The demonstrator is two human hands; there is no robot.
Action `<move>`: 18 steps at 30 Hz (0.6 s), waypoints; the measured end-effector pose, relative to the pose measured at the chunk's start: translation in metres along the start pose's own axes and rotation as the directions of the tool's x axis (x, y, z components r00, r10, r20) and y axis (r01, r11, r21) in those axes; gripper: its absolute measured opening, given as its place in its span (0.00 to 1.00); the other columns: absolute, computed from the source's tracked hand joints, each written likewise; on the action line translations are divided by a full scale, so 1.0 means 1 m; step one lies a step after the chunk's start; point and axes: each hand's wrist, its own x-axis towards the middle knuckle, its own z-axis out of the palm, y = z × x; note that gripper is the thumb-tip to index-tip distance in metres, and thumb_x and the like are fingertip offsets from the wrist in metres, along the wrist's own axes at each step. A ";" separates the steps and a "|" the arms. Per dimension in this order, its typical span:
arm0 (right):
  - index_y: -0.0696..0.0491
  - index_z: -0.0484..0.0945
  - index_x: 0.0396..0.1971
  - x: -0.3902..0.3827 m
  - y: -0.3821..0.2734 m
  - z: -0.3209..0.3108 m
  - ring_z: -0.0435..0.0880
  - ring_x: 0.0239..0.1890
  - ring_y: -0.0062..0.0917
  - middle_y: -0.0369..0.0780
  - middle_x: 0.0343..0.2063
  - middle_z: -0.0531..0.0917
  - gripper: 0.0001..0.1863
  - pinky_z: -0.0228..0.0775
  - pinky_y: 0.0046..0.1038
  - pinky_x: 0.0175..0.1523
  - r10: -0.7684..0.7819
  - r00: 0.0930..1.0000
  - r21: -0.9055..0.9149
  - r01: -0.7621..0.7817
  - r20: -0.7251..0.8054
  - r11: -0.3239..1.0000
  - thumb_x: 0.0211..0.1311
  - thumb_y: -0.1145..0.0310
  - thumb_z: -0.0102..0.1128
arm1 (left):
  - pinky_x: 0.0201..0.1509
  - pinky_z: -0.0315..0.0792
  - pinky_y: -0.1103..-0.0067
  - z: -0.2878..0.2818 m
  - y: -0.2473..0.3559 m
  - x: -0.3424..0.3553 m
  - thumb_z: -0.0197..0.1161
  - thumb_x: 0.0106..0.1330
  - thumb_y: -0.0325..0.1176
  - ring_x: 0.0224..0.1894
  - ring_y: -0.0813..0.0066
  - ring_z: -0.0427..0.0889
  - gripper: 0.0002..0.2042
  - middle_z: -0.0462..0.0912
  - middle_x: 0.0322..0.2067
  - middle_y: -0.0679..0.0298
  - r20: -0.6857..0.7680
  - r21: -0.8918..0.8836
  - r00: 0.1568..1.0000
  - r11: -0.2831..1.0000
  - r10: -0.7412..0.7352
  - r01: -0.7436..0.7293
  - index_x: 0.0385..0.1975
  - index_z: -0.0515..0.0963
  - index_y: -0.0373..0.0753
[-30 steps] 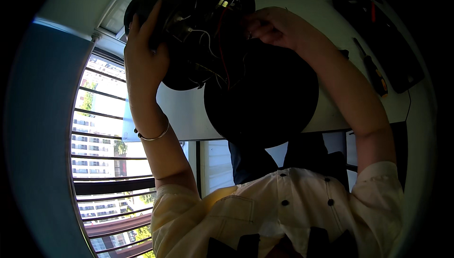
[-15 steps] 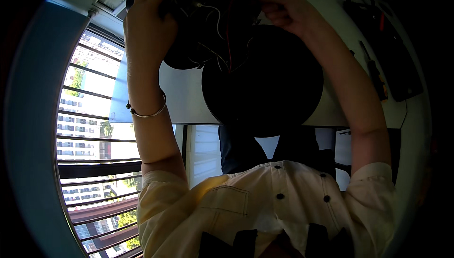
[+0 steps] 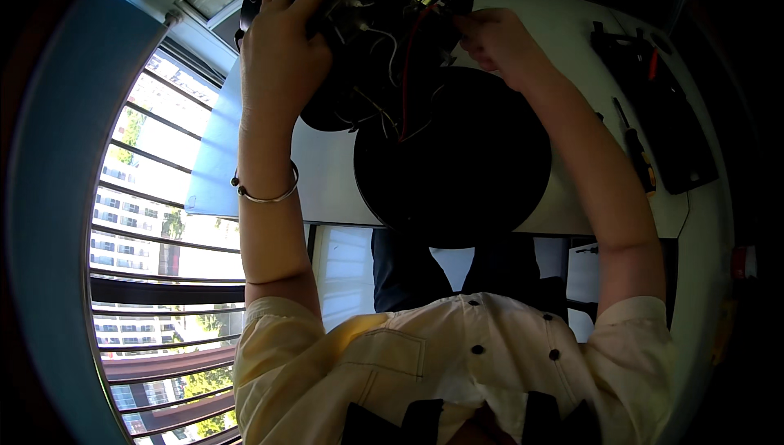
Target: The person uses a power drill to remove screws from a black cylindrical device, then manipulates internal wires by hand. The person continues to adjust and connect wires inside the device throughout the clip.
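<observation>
A round black disc (image 3: 453,159) overhangs the near edge of the white bench (image 3: 335,175). Beyond it, the left hand (image 3: 282,53) grips the open black housing (image 3: 367,37), and the right hand (image 3: 498,41) pinches its red wire (image 3: 406,61). Screwdrivers (image 3: 637,147) and a black tool case (image 3: 661,110) lie along the bench's right edge.

Screwdriver (image 3: 635,147) and dark tool pouch (image 3: 665,110) on white table (image 3: 327,175)

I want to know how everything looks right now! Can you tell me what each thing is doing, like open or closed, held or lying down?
Round black device: opened, wires showing, tilted up.
Black round cover: off, lying flat on the table.
Left hand: holds the device's rim.
Right hand: fingers pinched at the wires.
Screwdriver: lying untouched.
Black tool case: open, lying flat.
</observation>
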 end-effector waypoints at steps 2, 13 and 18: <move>0.65 0.74 0.38 0.009 -0.003 -0.016 0.55 0.11 0.08 0.28 0.11 0.62 0.15 0.45 0.11 0.13 0.185 0.939 0.366 -0.287 0.290 0.885 0.65 0.67 0.46 | 0.54 0.69 0.63 0.006 -0.004 -0.001 0.53 0.47 0.21 0.57 0.46 0.66 0.32 0.65 0.54 0.41 -0.033 0.028 0.999 0.999 0.017 -0.016 0.55 0.68 0.61; 0.67 0.74 0.32 0.020 0.012 -0.018 0.52 0.10 0.08 0.29 0.12 0.64 0.13 0.40 0.10 0.13 0.113 0.923 0.537 -0.310 0.367 0.784 0.61 0.70 0.50 | 0.48 0.72 0.66 0.005 -0.006 -0.002 0.54 0.45 0.21 0.51 0.44 0.72 0.29 0.72 0.46 0.44 -0.082 0.073 0.993 0.994 0.081 -0.076 0.52 0.71 0.51; 0.59 0.78 0.23 0.006 0.004 -0.001 0.57 0.10 0.12 0.29 0.09 0.65 0.14 0.48 0.19 0.14 -0.106 0.994 -0.071 0.104 -0.024 0.992 0.61 0.66 0.51 | 0.61 0.58 0.63 -0.011 0.007 0.001 0.47 0.41 0.16 0.56 0.36 0.62 0.33 0.64 0.51 0.32 0.034 -0.047 0.999 0.998 0.038 -0.037 0.54 0.68 0.44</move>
